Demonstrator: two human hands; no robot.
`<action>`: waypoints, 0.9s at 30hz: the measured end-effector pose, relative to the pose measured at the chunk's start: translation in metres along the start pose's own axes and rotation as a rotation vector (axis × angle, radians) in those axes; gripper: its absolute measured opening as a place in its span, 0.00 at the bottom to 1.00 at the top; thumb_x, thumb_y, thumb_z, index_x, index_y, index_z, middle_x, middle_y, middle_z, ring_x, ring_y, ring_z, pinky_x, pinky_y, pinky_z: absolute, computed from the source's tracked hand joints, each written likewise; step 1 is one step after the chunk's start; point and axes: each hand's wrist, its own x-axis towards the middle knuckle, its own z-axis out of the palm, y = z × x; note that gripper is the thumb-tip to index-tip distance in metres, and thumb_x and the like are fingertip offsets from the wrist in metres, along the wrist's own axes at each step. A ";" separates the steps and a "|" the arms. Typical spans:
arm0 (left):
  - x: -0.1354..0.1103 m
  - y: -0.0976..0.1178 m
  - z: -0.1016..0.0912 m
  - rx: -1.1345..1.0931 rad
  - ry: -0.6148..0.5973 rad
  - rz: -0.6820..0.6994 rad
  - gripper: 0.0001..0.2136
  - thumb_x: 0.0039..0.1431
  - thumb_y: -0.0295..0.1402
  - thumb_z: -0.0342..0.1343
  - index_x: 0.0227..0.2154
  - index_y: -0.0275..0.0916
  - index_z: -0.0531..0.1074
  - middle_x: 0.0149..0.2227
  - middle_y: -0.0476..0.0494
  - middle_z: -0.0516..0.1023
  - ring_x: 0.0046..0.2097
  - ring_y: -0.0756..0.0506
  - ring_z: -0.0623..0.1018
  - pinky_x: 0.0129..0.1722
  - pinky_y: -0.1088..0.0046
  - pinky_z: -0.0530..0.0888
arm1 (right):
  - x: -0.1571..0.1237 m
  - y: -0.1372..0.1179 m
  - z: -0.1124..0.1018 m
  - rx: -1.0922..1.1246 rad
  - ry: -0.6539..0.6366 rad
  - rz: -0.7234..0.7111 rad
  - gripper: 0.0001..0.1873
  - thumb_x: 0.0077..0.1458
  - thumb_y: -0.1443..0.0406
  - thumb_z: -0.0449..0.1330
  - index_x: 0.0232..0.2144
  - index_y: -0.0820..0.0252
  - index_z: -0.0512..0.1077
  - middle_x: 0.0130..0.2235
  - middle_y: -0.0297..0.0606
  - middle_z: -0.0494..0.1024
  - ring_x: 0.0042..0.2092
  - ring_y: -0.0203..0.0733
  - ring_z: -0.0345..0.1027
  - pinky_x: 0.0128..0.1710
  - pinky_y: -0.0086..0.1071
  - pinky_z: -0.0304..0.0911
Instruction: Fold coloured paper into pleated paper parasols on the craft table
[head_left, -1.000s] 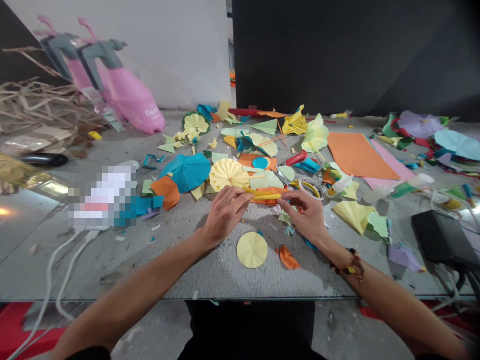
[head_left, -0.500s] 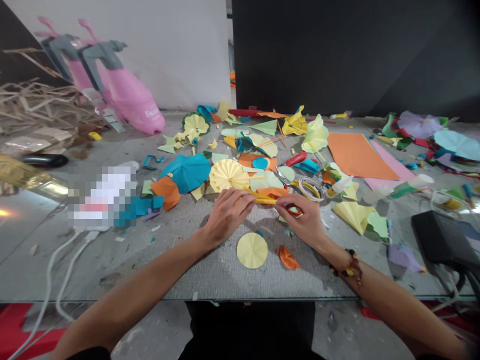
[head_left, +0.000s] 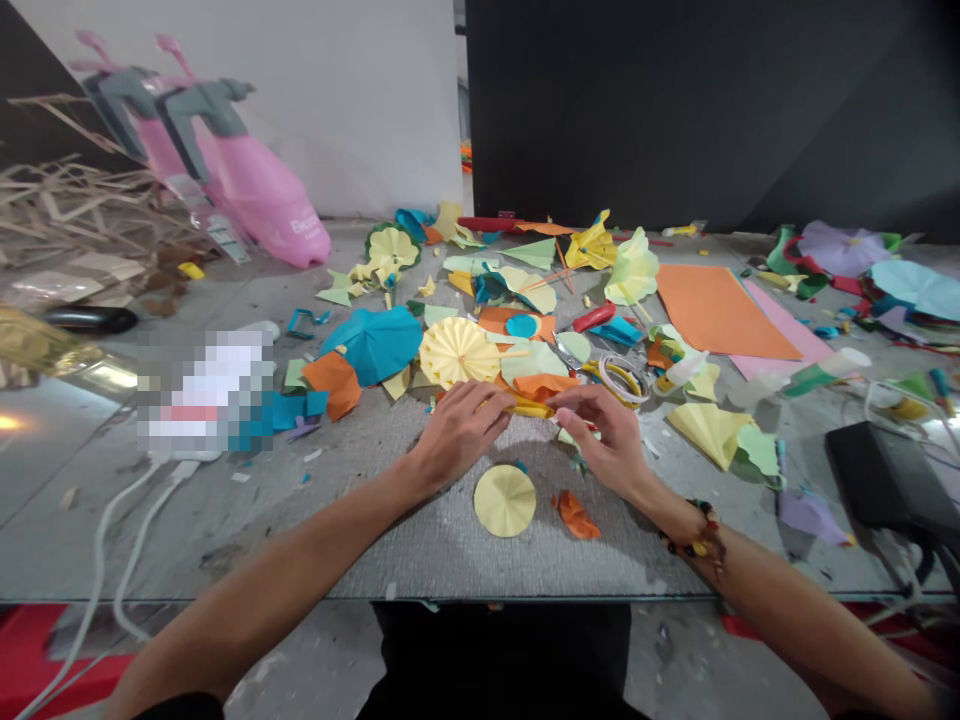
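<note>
My left hand (head_left: 454, 432) and my right hand (head_left: 609, 438) meet at the middle of the grey table (head_left: 420, 545). Both pinch a narrow folded yellow paper strip (head_left: 529, 406) between them, left fingers on its left end, right fingers on its right end. An orange paper piece (head_left: 541, 384) lies just behind the strip. A pale yellow pleated paper disc (head_left: 505, 499) lies flat in front of my hands, with a small crumpled orange scrap (head_left: 576, 516) beside it. A beaded bracelet (head_left: 701, 535) is on my right wrist.
Folded paper fans, a teal paper umbrella (head_left: 373, 342), a yellow rosette (head_left: 454, 350), tape rolls (head_left: 621, 378) and scraps litter the table behind my hands. Orange sheets (head_left: 716, 312) lie back right, a black device (head_left: 885, 482) right, white cables (head_left: 127, 545) left, a pink toy scooter (head_left: 247, 190) back left.
My hands have drawn slightly closer together on the yellow strip, and my right hand now covers the red scissor handle seen before. Everything else on the table stays put.
</note>
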 end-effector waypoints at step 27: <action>-0.001 0.009 -0.001 0.059 -0.227 0.225 0.03 0.71 0.26 0.53 0.42 0.36 0.72 0.39 0.44 0.78 0.41 0.44 0.78 0.42 0.67 0.72 | 0.008 0.012 0.003 0.102 -0.064 0.319 0.16 0.50 0.56 0.72 0.34 0.58 0.74 0.32 0.37 0.83 0.32 0.41 0.78 0.30 0.31 0.69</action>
